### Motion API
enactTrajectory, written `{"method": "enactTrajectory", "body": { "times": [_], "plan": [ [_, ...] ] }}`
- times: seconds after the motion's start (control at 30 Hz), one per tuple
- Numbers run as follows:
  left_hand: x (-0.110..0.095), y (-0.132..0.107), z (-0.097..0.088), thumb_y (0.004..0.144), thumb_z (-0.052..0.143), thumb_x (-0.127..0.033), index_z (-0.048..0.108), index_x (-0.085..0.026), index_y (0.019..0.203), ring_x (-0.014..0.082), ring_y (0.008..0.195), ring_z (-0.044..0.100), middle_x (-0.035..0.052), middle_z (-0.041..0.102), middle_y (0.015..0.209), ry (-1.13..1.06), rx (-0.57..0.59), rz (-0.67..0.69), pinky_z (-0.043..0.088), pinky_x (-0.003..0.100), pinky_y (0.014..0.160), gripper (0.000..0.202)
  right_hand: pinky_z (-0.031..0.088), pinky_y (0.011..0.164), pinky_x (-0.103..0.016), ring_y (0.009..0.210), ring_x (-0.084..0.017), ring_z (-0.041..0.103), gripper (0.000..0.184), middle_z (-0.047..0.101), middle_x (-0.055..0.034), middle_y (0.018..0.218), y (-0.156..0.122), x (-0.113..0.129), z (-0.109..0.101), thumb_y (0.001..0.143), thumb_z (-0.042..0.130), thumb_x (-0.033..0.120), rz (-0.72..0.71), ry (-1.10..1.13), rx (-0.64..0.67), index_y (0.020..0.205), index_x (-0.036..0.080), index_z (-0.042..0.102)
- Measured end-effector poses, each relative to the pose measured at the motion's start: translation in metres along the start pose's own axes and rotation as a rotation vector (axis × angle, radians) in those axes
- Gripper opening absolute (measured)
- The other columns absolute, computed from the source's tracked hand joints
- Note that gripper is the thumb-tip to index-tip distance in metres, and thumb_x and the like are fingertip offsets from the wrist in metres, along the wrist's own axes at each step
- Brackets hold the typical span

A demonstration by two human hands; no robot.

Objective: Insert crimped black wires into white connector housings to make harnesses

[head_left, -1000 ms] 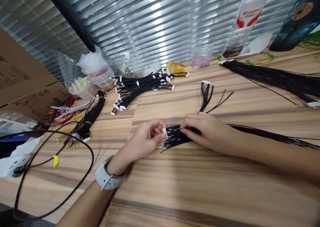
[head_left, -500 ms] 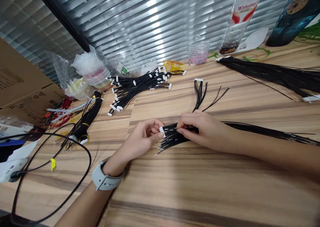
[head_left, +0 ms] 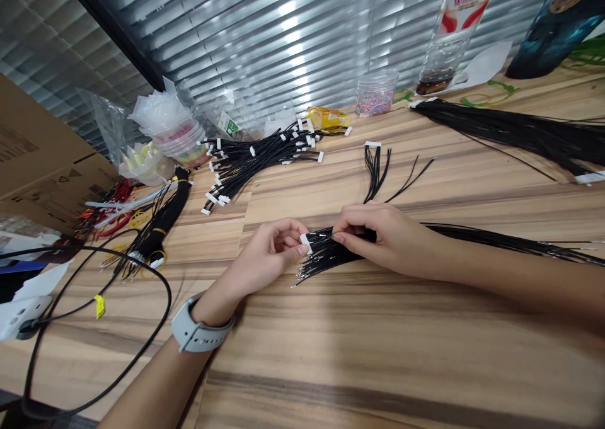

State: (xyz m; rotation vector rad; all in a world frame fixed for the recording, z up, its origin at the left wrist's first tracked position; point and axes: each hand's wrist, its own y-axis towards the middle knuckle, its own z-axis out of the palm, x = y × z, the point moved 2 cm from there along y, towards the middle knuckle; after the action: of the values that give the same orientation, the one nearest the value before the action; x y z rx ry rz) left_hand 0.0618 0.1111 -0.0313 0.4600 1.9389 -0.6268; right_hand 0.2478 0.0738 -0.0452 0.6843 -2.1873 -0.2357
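Observation:
A small white connector (head_left: 306, 244) is pinched between the thumb and fingers of my left hand (head_left: 274, 252), which wears a grey watch (head_left: 202, 328). Just to its right, my right hand (head_left: 378, 234) pinches a thin black wire (head_left: 325, 234) with a metal tip pointing at the connector. Below the fingers lies a bundle of black wires (head_left: 324, 262), its bare metal ends fanned toward the left. The rest of that bundle runs out to the right behind my right forearm. Beyond my right hand rests a part-wired white connector (head_left: 373, 144) with black leads.
A heap of finished black cables (head_left: 265, 158) lies at the back. Left of it are stacked plastic tubs (head_left: 172, 133) and a tied wire bundle (head_left: 163, 224). A black power cord (head_left: 170, 297) loops at the left. A plastic bottle (head_left: 449, 38) and long black wires (head_left: 510, 133) are at the right.
The view has shifted slightly. The wire in my right hand still points at the connector, with more of its tip showing now. Both hands keep their pinch.

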Motion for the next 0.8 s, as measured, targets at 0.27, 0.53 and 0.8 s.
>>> {"method": "enactTrajectory", "body": {
  "times": [0.27,0.53,0.8],
  "plan": [
    [0.0,0.0,0.0,0.073,0.062,-0.017,0.055,-0.015,0.08,0.0085,0.06,0.047,-0.0025,0.052,0.066,0.032,0.011,0.019,0.038,0.02,0.057,0.011,0.034,0.066,-0.026,0.062,-0.011,0.049,0.013,0.059,-0.0003,0.073,-0.003,-0.002,0.005,0.085,0.046,0.017,-0.096,-0.153,0.051,0.076,0.017,0.055],
    [-0.003,-0.004,0.007,0.074,0.061,-0.018,0.055,-0.015,0.08,0.009,0.058,0.046,-0.0023,0.051,0.064,0.103,-0.007,0.03,0.036,0.02,0.052,0.009,0.031,0.066,-0.027,0.064,-0.011,0.048,0.016,0.058,-0.0009,0.076,-0.004,0.0,0.008,0.09,0.042,0.02,-0.096,-0.189,0.041,0.078,0.016,0.054],
    [-0.003,-0.004,0.009,0.075,0.06,-0.021,0.057,-0.016,0.082,0.0092,0.056,0.047,-0.0026,0.053,0.063,0.123,-0.013,0.03,0.036,0.02,0.051,0.009,0.031,0.066,-0.028,0.065,-0.012,0.048,0.02,0.057,-0.0028,0.076,-0.005,0.003,0.012,0.09,0.04,0.018,-0.128,-0.263,0.045,0.078,0.015,0.054]
  ]
}}
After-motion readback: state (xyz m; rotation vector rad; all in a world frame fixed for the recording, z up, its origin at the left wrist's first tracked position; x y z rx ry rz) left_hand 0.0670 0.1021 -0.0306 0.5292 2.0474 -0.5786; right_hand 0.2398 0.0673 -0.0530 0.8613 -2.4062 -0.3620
